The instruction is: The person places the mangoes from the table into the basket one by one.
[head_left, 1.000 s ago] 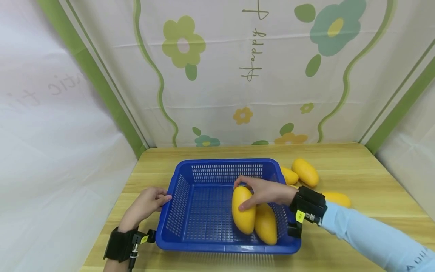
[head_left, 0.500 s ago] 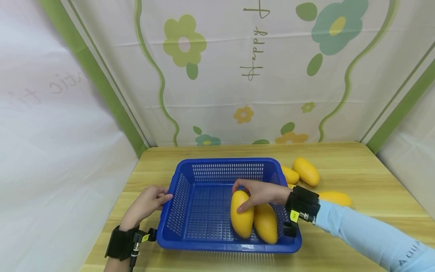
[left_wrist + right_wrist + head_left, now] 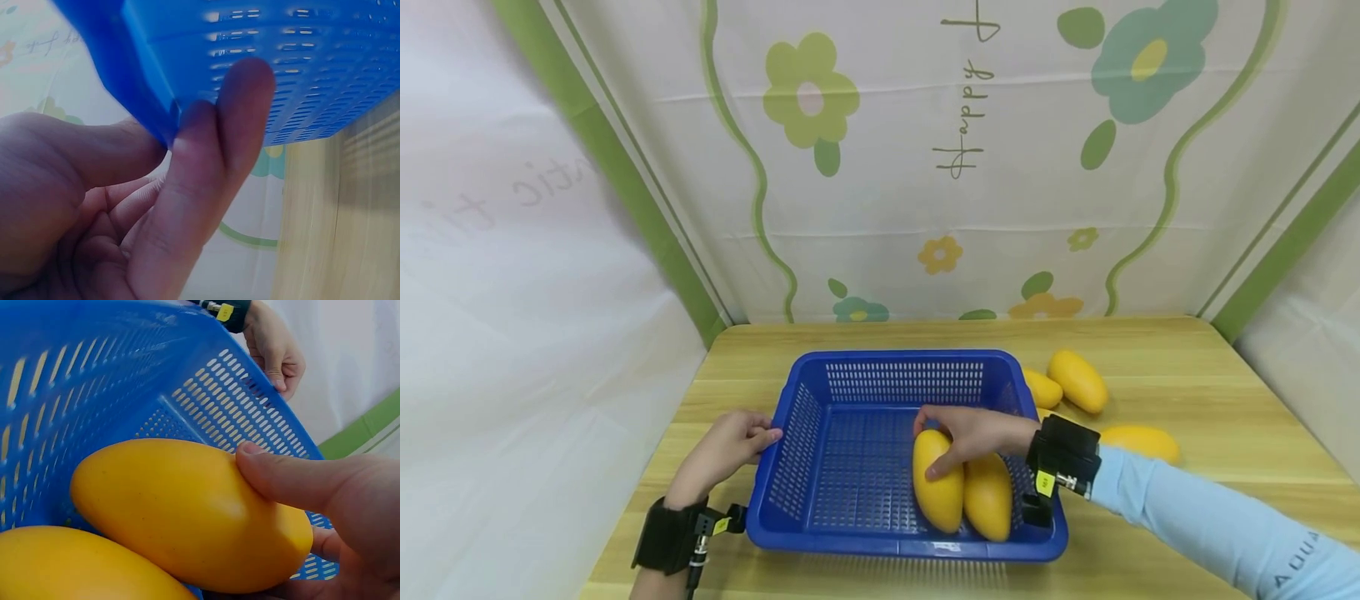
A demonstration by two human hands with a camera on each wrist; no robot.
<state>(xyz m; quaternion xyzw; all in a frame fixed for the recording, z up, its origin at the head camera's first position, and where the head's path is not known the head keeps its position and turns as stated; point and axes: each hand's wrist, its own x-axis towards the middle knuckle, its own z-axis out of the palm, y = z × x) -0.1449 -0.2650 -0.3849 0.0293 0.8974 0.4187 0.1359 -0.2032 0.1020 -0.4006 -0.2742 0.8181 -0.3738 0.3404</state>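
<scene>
A blue plastic basket (image 3: 880, 546) with slotted walls sits on the table. My left hand (image 3: 724, 450) pinches its left rim, thumb on the rim and fingers against the outer wall in the left wrist view. Inside the basket's right half, my right hand (image 3: 977, 435) grips a yellow mango (image 3: 937, 496) near its far end, thumb on top of the fruit. Its other fingers are partly hidden behind the mango. Right beside it lies a second mango (image 3: 988, 500), partly covered by the hand in the head view.
Several more mangoes lie on the wooden table (image 3: 1225, 400) right of the basket, one (image 3: 1078, 382) toward the back and another (image 3: 1141, 443) partly behind the right forearm. A flower-patterned white curtain (image 3: 880, 200) rises behind the table, with white cloth at both sides.
My right hand has moved down with the mango, slightly toward the basket's near side, and the mango now lies lower beside the second one. The left hand keeps its place on the rim.
</scene>
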